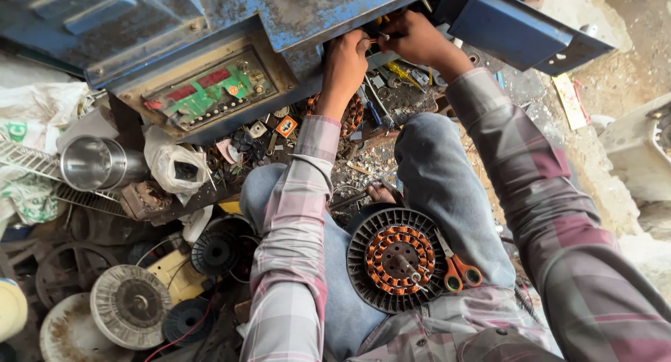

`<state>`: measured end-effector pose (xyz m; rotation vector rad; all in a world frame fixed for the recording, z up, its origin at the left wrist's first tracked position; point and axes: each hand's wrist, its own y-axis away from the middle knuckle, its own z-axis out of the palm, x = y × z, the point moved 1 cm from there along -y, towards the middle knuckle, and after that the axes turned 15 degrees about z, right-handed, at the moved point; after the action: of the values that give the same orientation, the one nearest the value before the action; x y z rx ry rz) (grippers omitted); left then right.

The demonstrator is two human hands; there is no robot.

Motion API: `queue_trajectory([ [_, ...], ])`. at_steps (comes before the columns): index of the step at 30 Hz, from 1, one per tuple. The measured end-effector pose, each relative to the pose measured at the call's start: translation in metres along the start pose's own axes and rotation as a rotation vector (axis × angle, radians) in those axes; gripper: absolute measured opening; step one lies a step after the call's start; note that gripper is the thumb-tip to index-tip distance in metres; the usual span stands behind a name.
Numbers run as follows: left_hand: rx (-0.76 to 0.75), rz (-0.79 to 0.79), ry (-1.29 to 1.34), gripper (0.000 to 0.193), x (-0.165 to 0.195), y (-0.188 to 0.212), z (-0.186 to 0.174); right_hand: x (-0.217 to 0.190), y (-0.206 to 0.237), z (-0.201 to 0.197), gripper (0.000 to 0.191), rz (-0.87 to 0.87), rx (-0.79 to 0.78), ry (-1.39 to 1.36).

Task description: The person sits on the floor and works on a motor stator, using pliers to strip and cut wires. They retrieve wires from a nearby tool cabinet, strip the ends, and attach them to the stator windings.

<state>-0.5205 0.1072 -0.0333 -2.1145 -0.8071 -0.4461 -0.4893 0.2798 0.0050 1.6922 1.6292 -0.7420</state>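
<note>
**Blue metal housing open above a cluttered floor**

Blue metal housing point(300, 12) tilts over your knees at the top of the view, its paint worn and rust-specked. Your left hand point(344, 61) and right hand point(414, 39) both reach into its open underside. The right hand is closed on a small orange-handled tool point(381, 36); the left is curled against the edge of the housing, and whether it grips anything cannot be told.

A green circuit board point(210, 89) sits in a recessed panel on the housing's face, left of your hands.

You sit on the ground. A motor stator with copper windings point(395, 259) rests in your lap, and orange-handled scissors point(458, 268) lie just beside it on your right thigh.

The floor under the housing is a litter of screws, small parts and hand tools. To your left stand a shiny steel cup point(94, 164), a crumpled white plastic bag point(175, 165), a black fan wheel point(215, 253) and a grey ribbed disc point(131, 306). To your right the ground is bare, dusty concrete point(615, 61), with a pale block point(639, 149) near the edge.
</note>
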Motion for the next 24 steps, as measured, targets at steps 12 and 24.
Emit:
queue_trajectory([
  [12, 0.006, -0.055, 0.021, 0.013, -0.016, 0.013, 0.014, -0.007, 0.379, 0.043, 0.016, 0.37, 0.11, 0.076],
  [24, -0.016, -0.008, 0.078, 0.014, -0.002, 0.013, -0.004, -0.028, 0.468, 0.065, 0.057, 0.667, 0.015, 0.364],
])
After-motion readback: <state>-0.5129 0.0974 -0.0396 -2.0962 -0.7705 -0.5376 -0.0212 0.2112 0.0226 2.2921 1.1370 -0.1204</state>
